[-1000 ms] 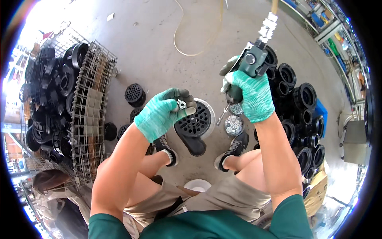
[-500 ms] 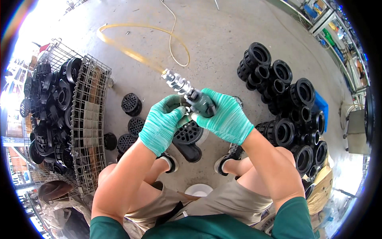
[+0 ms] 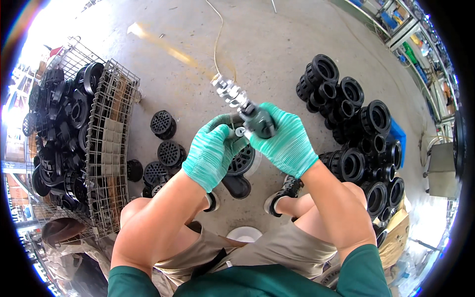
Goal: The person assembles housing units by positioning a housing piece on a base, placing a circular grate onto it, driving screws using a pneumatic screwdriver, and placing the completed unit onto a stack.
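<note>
My right hand (image 3: pixel 284 141), in a green-and-white striped knit glove, is closed round a dark air tool (image 3: pixel 261 123). Silver couplings (image 3: pixel 230 93) run from the tool up to the left, where a yellow hose (image 3: pixel 180 55) joins them, smeared by motion. Just left of the tool, my left hand (image 3: pixel 210 151), gloved alike, pinches a small pale round piece (image 3: pixel 240 131) with thumb and fingers; its kind is too small to tell. Below both hands stands a black perforated disc (image 3: pixel 241 161), partly hidden by the left glove, with a black rounded part (image 3: pixel 236 187) under it.
A wire cage (image 3: pixel 110 143) full of black plastic parts stands at the left. Several black perforated discs (image 3: pixel 169 153) lie beside it on the floor. Stacks of black ring-shaped fittings (image 3: pixel 352 163) and a blue bin (image 3: pixel 398 143) are at the right. Between my feet sits a white round object (image 3: pixel 245 234).
The air tool has moved slightly up and right with my right hand. The hose has swung, its loop now blurred. My left hand has shifted a little right, still pinching.
</note>
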Demonstrator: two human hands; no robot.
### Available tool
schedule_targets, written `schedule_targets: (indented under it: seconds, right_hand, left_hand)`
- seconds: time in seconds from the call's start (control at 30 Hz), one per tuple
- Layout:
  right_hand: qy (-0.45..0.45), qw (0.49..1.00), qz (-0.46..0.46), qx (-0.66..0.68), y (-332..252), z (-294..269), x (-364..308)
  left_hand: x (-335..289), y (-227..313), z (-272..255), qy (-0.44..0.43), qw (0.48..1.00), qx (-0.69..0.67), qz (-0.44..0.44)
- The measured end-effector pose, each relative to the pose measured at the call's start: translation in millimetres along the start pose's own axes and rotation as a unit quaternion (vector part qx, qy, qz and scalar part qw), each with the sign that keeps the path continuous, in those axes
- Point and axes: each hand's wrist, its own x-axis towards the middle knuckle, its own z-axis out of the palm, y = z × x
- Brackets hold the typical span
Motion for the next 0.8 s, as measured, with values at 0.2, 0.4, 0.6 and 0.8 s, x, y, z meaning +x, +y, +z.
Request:
schedule_targets:
  seconds: [0.2, 0.4, 0.6, 0.8]
  right_hand:
    - [0.025, 0.998, 0.003, 0.055, 5, -6, 1]
    - [0.033, 0.993, 0.021, 0.114, 10, -7, 4]
    - [0.024, 0.994, 0.016, 0.103, 9, -10, 3]
    - [0.016, 0.997, 0.013, 0.070, 7, -12, 2]
  left_hand:
    - [-12, 10, 3, -0.055, 0.998, 0.040, 0.006]
    - [-13, 11, 4, -0.045, 0.998, 0.045, -0.002]
    - [-12, 15, 0, -0.068, 0.997, 0.014, -0.024]
    - [-14, 12, 2, -0.054, 0.998, 0.033, -0.007]
